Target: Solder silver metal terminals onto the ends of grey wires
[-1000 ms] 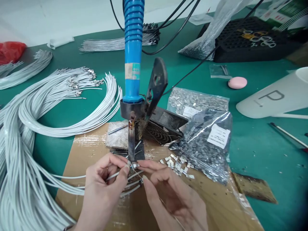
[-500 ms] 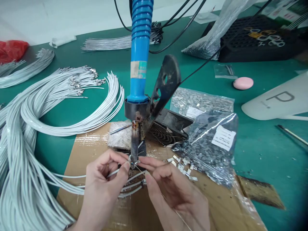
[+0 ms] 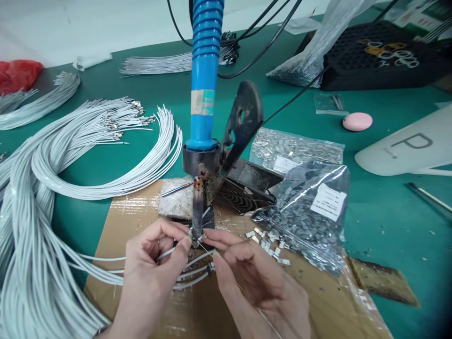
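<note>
White wire (image 3: 165,254) is pinched by the left hand (image 3: 151,268); the right hand (image 3: 263,278) clamps a thin strand (image 3: 268,321) between thumb and finger; best hold both steady (fingertips clear of the soldering iron (image 3: 202,125)).

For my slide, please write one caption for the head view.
Left hand with white cable, right hand with thin wire, near the tip of a blue-handled soldering iron.

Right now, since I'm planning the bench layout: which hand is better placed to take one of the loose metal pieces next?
Probably the right hand: the loose metal pieces lie close by it. The left hand is farther off and holds a white wire. The right's grip holds a thin wire, though.
</note>
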Action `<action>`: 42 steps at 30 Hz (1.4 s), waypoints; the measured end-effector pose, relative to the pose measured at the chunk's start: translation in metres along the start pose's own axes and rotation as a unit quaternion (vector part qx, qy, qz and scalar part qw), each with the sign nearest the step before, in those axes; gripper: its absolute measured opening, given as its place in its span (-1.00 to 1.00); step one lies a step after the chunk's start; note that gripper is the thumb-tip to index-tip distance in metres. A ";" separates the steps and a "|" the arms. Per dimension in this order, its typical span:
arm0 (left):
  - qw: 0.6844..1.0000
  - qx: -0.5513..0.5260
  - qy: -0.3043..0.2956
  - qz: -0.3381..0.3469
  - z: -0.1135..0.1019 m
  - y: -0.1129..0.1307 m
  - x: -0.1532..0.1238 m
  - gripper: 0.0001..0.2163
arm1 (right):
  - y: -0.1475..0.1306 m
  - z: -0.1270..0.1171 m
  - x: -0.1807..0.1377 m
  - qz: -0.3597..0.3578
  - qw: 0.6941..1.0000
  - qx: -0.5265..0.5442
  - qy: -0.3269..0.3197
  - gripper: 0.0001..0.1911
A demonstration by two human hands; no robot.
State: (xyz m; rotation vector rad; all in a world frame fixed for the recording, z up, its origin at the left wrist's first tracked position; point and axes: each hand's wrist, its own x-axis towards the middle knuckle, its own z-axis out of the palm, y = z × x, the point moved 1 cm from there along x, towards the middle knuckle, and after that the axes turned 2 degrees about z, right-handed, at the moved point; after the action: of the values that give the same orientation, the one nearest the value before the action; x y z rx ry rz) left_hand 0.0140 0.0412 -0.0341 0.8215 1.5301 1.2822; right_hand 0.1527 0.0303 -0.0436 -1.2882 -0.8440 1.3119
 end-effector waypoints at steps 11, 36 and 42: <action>1.000 0.002 -0.008 0.010 0.001 0.000 0.001 -0.85 | 0.006 -0.004 0.003 -0.038 0.999 -0.010 -0.011 -0.76; 0.998 0.039 -0.020 0.037 -0.002 -0.003 0.000 -0.84 | 0.009 -0.006 0.003 -0.053 0.997 -0.062 -0.017 -0.79; 0.998 0.034 -0.024 0.037 -0.002 -0.003 -0.001 -0.85 | 0.006 -0.003 0.001 -0.051 0.997 -0.057 -0.012 -0.79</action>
State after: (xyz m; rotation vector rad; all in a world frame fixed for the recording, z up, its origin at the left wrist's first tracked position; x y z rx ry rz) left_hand 0.0125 0.0395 -0.0365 0.9543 1.5240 1.2611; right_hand 0.1546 0.0291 -0.0505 -1.3015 -1.0010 1.2157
